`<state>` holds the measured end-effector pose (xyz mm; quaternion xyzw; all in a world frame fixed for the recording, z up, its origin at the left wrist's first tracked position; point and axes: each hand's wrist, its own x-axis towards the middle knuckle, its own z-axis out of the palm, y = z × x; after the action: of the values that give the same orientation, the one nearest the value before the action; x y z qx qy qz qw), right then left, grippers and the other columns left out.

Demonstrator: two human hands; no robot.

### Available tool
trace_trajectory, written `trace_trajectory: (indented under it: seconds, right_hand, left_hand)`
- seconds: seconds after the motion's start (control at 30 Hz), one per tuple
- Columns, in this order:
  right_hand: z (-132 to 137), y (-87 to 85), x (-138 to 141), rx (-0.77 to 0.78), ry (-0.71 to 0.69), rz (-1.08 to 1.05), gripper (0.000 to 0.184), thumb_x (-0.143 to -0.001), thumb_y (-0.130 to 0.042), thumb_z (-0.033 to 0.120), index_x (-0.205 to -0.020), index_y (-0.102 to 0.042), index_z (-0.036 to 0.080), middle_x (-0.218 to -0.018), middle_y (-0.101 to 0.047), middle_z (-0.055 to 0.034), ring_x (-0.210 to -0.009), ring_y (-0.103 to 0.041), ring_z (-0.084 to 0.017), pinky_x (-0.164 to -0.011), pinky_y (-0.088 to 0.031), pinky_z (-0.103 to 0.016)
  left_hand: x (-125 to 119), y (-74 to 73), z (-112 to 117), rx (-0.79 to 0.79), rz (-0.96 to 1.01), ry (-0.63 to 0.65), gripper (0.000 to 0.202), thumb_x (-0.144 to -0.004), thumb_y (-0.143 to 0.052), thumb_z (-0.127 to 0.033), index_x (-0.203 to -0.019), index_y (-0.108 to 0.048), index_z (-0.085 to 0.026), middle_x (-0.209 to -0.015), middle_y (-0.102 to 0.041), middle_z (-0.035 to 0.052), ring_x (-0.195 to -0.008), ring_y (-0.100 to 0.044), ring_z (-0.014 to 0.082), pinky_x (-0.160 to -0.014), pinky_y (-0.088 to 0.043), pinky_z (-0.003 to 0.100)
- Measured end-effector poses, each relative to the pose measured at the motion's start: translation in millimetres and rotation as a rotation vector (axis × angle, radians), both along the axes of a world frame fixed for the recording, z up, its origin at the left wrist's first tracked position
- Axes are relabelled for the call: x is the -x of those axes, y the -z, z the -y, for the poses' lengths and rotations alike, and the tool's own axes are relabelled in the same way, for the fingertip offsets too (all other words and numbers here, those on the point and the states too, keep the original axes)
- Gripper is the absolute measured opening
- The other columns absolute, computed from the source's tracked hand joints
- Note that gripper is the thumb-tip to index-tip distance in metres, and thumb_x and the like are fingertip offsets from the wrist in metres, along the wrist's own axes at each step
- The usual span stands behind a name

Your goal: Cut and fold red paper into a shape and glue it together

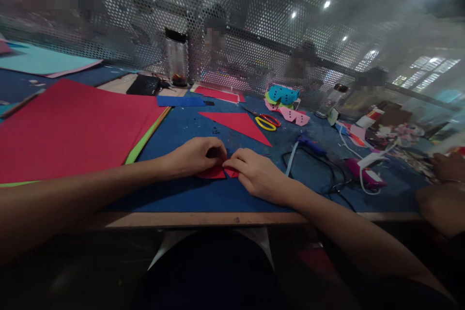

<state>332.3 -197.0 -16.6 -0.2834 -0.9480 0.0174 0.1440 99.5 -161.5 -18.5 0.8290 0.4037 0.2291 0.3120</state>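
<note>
My left hand (196,155) and my right hand (254,172) meet over a small piece of red paper (215,173) lying on the blue table top (189,131). Both hands are curled, with fingertips pinching and pressing the paper from either side. Most of the piece is hidden under the fingers. A larger red paper triangle (238,124) lies just beyond the hands.
A stack of big red sheets (69,128) over green ones fills the left. Yellow-and-red scissors (267,121), a blue glue gun (308,144) with cables, and pink and cyan cut-outs (285,101) lie to the right. Another person's hand (448,167) rests far right. A perforated metal screen (254,19) closes the back.
</note>
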Motion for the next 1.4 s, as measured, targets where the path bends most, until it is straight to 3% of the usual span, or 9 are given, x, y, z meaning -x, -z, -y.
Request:
trace_trajectory:
  seconds: [0.3, 0.7, 0.93, 1.13, 1.4]
  right_hand:
    - [-0.9, -0.6, 0.2, -0.018, 0.009, 0.014, 0.035, -0.095, -0.049, 0.004, -0.122, -0.066, 0.018, -0.111, -0.062, -0.0091, -0.101, -0.056, -0.021, -0.086, -0.048, -0.033]
    - [0.4, -4.5, -7.5, -0.058, -0.034, -0.021, 0.021, -0.093, -0.052, 0.007, -0.101, -0.067, 0.02, -0.109, -0.068, -0.008, -0.101, -0.06, -0.021, -0.085, -0.048, -0.032]
    - [0.6, -4.0, -8.4, -0.072, -0.044, -0.018, 0.019, -0.093, -0.052, 0.007, -0.099, -0.066, 0.018, -0.109, -0.068, -0.0084, -0.101, -0.061, -0.021, -0.086, -0.048, -0.033]
    - [0.8, -2.3, -7.2, -0.064, -0.028, -0.015, 0.032, -0.093, -0.051, 0.006, -0.118, -0.066, 0.02, -0.113, -0.066, -0.009, -0.102, -0.06, -0.021, -0.086, -0.049, -0.033]
    - [-0.1, -1.5, -6.6, -0.05, -0.028, -0.008, 0.028, -0.093, -0.052, 0.006, -0.112, -0.067, 0.02, -0.113, -0.065, -0.0087, -0.101, -0.058, -0.021, -0.084, -0.048, -0.033]
  left_hand:
    - [0.2, -2.1, 0.7, -0.016, -0.005, -0.003, 0.017, -0.083, -0.059, -0.026, -0.093, -0.071, -0.018, -0.078, -0.072, -0.0004, -0.066, -0.063, 0.0141, -0.061, -0.045, 0.022]
    - [1.5, -1.1, -0.4, -0.053, -0.021, 0.004, 0.02, -0.084, -0.06, -0.029, -0.095, -0.072, -0.019, -0.084, -0.074, 0.0011, -0.07, -0.064, 0.0153, -0.063, -0.046, 0.023]
    - [2.0, -0.7, 0.3, -0.055, -0.025, -0.006, 0.02, -0.084, -0.061, -0.031, -0.095, -0.072, -0.018, -0.085, -0.073, 0.0016, -0.071, -0.064, 0.0161, -0.064, -0.046, 0.024]
    - [3.2, 2.0, -0.5, -0.063, -0.031, 0.002, 0.019, -0.086, -0.061, -0.03, -0.096, -0.071, -0.018, -0.084, -0.072, 0.0011, -0.071, -0.064, 0.016, -0.064, -0.046, 0.024]
    - [4.1, -0.6, -1.1, -0.063, -0.037, 0.018, 0.021, -0.086, -0.061, -0.03, -0.098, -0.072, -0.017, -0.085, -0.072, 0.0017, -0.07, -0.063, 0.0151, -0.064, -0.046, 0.024]
